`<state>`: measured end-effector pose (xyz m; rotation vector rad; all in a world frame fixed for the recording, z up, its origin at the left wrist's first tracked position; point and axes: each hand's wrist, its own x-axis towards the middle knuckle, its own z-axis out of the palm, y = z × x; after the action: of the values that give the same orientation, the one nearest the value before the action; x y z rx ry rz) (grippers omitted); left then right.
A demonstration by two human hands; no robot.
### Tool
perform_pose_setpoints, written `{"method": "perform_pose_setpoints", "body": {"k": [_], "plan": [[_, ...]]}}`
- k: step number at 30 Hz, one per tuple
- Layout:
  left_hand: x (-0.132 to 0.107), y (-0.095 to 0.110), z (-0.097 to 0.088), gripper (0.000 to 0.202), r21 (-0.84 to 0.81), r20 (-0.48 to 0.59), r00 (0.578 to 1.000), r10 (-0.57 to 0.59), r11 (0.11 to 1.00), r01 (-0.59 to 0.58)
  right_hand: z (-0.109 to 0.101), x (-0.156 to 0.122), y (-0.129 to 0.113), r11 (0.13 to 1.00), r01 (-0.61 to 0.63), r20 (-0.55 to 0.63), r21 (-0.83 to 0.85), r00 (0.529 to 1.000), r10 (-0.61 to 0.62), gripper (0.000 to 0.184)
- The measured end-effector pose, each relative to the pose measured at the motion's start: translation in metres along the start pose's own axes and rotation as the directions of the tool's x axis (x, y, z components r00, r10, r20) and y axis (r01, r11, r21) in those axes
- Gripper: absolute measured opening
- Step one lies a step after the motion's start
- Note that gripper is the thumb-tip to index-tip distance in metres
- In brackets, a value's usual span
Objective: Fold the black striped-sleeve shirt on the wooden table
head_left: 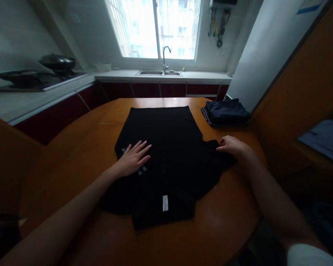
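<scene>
Centrally, the left hand, grip apart, pins the black shirt flat. The right hand touches its sleeve; its grip I cannot tell.

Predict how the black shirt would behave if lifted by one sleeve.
Probably floppy: the black shirt lies flat, moulded to the table under the left hand. Likely light, being thin cloth. It may slide easily on the glossy wood.

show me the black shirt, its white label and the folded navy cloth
black shirt (169, 136), head view, flat middle of the fabric
white label (165, 203), head view, centre of the label
navy cloth (226, 111), head view, top of the fold
</scene>
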<state>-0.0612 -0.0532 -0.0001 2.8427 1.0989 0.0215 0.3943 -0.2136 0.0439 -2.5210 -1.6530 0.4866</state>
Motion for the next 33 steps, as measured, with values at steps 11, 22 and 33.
{"method": "perform_pose_setpoints", "body": {"k": [11, 22, 33], "plan": [[0.002, -0.007, 0.005, 0.061, 0.039, -0.019, 1.0, 0.007, 0.999, -0.006, 0.0, -0.004, -0.007, 0.996, 0.025, -0.007, 0.09, 1.0, -0.024, 0.041], [0.001, -0.004, 0.0, 0.063, -0.005, 0.011, 1.0, -0.002, 1.0, 0.003, 0.002, -0.017, -0.056, 0.434, 0.321, -0.151, 0.842, 0.912, -0.382, 0.056], [0.002, -0.006, 0.003, 0.061, -0.04, -0.018, 1.0, 0.016, 0.999, -0.017, 0.043, 0.037, -0.038, 0.722, 0.466, -0.507, 0.511, 0.842, -0.184, 0.022]]}}
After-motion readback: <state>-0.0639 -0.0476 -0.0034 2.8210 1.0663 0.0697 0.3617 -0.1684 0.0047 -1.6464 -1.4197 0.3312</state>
